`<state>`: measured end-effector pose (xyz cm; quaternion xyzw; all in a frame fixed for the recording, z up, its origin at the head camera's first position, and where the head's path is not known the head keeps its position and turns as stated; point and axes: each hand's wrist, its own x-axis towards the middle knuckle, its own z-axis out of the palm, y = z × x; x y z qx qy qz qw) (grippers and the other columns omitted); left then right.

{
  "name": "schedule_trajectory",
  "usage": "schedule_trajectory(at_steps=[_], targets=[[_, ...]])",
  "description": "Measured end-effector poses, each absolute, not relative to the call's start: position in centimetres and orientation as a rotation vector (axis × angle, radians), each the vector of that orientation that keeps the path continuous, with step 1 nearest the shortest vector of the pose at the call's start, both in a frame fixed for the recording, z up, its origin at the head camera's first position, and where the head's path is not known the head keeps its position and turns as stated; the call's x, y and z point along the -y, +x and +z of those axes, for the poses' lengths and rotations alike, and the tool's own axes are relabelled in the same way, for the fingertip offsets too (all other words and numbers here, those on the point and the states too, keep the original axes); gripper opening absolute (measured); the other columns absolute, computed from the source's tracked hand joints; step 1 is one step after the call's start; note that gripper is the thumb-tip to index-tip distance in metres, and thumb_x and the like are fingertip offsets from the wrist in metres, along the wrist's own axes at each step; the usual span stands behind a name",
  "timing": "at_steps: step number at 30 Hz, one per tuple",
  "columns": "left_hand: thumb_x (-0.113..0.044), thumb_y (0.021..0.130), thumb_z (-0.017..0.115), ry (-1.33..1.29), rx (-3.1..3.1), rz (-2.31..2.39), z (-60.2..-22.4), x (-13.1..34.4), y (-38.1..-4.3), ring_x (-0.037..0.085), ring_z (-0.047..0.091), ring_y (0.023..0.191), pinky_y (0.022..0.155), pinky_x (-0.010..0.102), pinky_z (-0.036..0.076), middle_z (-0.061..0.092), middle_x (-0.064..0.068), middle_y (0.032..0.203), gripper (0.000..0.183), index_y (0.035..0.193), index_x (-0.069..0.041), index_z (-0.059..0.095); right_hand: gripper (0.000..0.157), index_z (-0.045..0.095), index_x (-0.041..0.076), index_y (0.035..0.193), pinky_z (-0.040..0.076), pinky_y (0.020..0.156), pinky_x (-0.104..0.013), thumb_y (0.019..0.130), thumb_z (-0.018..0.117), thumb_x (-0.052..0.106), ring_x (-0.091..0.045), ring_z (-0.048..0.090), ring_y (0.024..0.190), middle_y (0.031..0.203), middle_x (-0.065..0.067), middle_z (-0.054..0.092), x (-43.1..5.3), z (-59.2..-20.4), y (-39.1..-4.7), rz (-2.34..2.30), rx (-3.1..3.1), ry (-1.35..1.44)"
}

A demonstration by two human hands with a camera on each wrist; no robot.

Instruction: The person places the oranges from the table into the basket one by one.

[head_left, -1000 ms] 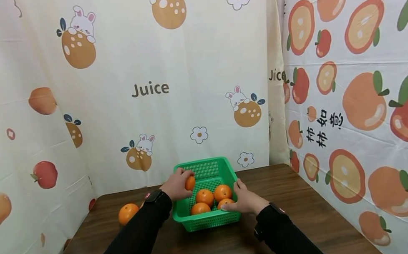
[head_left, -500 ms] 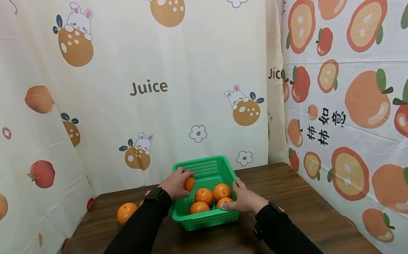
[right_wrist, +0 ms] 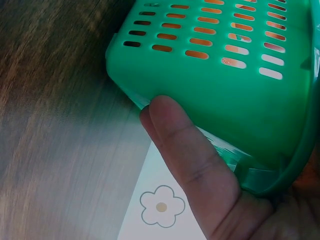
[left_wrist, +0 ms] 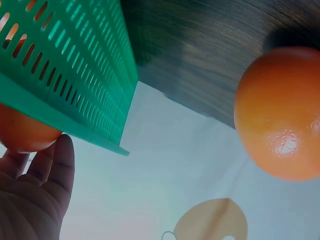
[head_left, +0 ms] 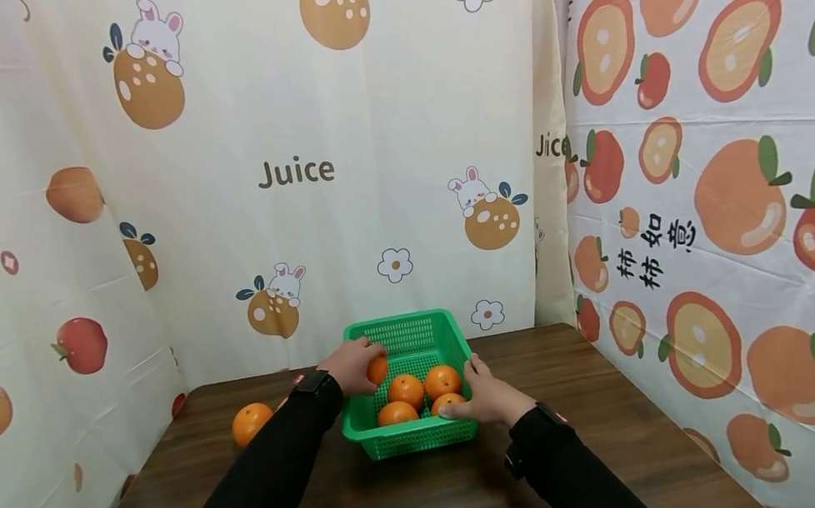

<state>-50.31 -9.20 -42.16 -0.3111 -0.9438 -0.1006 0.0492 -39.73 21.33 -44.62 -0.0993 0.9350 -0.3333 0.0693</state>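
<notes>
My left hand point(head_left: 348, 367) grips an orange point(head_left: 377, 369) at the left rim of a green plastic basket point(head_left: 428, 433). In the left wrist view the fingers point(left_wrist: 62, 162) curl against this orange point(left_wrist: 27, 132), partly hidden behind the basket rim. Several other oranges point(head_left: 405, 390) lie inside the basket, towards its front. My right hand point(head_left: 495, 397) holds the basket's front right corner, thumb over the rim and fingers along the outside. The right wrist view shows its fingers point(right_wrist: 187, 150) against the slotted wall point(right_wrist: 200, 75); the thumb is hidden there.
One more orange point(head_left: 251, 423) sits on the dark wooden table point(head_left: 399, 506) left of the basket, partly behind the left forearm. Curtains printed with fruit hang behind the table point(head_left: 382, 165) and along both sides.
Both hands keep their holds on the orange and the basket. Only the head view has shifted slightly.
</notes>
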Motion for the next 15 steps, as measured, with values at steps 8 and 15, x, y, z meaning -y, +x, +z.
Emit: schedule_trajectory(at_steps=[8,15], targets=[[-0.021,0.078,0.092,-0.945,2.915,-0.195,-42.9,8.5,-50.6,0.027,0.054,0.106,0.086,0.043,0.052,0.068,0.008,0.129,0.061,0.136,-0.018,0.071,0.113,0.013,0.001,0.17,0.03,0.125,-0.063,0.094,0.076,0.057,-0.046,0.024,0.161,0.18,-0.018,-0.003,-21.5,-44.8,-39.8,-1.035,-2.774,-0.279],[-0.024,0.08,0.091,-0.921,2.917,-0.146,-43.4,8.3,-51.1,0.024,0.053,0.103,0.085,0.04,0.051,0.07,0.007,0.128,0.058,0.135,-0.021,0.072,0.117,0.013,0.002,0.17,0.03,0.125,-0.063,0.092,0.077,0.06,-0.046,0.023,0.161,0.18,-0.016,-0.003,-21.6,-44.5,-39.7,-1.049,-2.771,-0.273]])
